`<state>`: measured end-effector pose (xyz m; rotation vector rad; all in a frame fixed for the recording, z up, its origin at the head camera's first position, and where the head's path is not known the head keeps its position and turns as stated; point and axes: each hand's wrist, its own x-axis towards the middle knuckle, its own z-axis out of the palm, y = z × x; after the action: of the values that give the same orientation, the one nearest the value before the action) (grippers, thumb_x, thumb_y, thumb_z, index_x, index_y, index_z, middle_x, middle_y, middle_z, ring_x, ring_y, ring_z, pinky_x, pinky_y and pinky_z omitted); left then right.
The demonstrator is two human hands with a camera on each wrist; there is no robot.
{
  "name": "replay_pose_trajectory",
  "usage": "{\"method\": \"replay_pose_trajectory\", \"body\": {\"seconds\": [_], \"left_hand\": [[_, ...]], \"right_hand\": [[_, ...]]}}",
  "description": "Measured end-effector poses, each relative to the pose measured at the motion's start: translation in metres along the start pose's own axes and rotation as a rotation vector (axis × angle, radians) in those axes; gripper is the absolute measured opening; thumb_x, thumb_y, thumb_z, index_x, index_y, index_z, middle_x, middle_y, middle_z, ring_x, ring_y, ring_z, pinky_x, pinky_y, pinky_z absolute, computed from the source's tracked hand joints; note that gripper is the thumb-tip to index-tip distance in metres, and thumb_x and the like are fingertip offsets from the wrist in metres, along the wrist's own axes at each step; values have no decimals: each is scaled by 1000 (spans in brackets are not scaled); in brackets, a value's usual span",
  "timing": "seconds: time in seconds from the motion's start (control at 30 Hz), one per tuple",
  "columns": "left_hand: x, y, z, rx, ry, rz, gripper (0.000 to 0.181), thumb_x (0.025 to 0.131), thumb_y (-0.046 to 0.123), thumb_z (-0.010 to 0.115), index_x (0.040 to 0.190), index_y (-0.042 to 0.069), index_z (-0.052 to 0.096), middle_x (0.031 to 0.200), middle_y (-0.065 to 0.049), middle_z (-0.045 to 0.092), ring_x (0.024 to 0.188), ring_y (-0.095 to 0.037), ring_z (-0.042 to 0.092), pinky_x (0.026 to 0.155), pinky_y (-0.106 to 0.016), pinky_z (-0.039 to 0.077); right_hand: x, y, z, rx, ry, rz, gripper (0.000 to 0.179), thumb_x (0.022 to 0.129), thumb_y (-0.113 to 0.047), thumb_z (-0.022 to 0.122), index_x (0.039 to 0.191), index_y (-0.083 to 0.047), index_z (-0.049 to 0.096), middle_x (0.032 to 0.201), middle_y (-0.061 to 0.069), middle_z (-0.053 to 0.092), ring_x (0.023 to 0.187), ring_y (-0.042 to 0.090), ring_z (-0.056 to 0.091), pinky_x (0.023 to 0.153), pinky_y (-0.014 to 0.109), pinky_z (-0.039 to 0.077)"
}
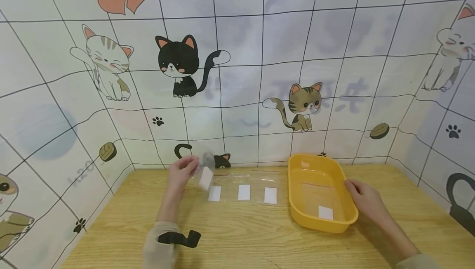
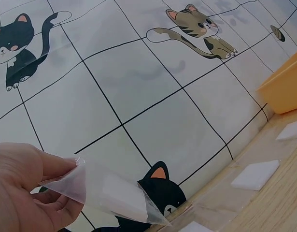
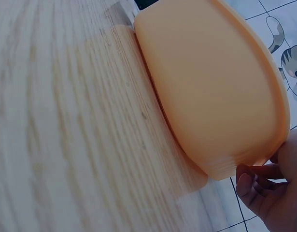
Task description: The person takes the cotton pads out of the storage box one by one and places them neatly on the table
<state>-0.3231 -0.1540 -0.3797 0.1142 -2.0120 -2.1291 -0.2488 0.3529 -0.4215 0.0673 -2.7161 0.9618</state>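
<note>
My left hand (image 1: 179, 175) pinches a clear plastic bag (image 2: 109, 191) by its edge and holds it up above the table's back left. Inside it shows a white rectangular piece (image 1: 206, 178). Below and to the right, three similar clear bags lie in a row, with a white piece in the left one (image 1: 214, 193), the middle one (image 1: 243, 192) and the right one (image 1: 270, 195). My right hand (image 1: 365, 199) grips the right rim of a yellow plastic basin (image 1: 315, 223). In the basin lies another clear bag (image 1: 315, 194) with a white piece (image 1: 325, 213).
Everything rests on a wood-grain table (image 1: 237, 236). Behind it and at both sides hangs a white gridded sheet (image 1: 241, 75) printed with cartoon cats; the basin and the bag row lie close to its lower edge. A black strap (image 1: 179, 239) crosses the left sleeve.
</note>
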Motion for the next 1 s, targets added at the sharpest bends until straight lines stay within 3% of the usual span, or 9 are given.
{"method": "replay_pose_trajectory", "body": {"seconds": [0.2,0.5,0.77,1.0], "left_hand": [[0,-3,-9,-42,7,-32,30,97,0,65,122,-15,60,94,-3,65,78,-5,64,75,-17,55],[3,-11,-29,-29,7,-80,33,99,1,63,127,-14,56,97,-2,64,80,-3,63,77,-16,54],[5,-19,-40,-35,19,-102,36,98,0,63,129,-17,53,89,2,66,75,-1,64,74,-15,54],[2,-21,-46,30,24,-114,36,99,1,62,128,-18,54,90,0,65,77,-2,61,73,-14,53]], "right_hand": [[-3,-1,0,1,-1,8,52,111,-28,38,129,18,54,122,37,60,109,49,60,89,62,50],[-8,-4,0,2,6,4,52,111,-27,38,129,18,54,122,37,60,109,50,60,89,62,50],[-7,-5,-1,-3,-1,15,52,111,-27,37,129,19,53,122,38,59,108,49,60,89,62,50],[-7,-7,-1,-7,-14,32,53,111,-28,36,131,19,51,125,39,58,110,51,59,90,63,49]]}}
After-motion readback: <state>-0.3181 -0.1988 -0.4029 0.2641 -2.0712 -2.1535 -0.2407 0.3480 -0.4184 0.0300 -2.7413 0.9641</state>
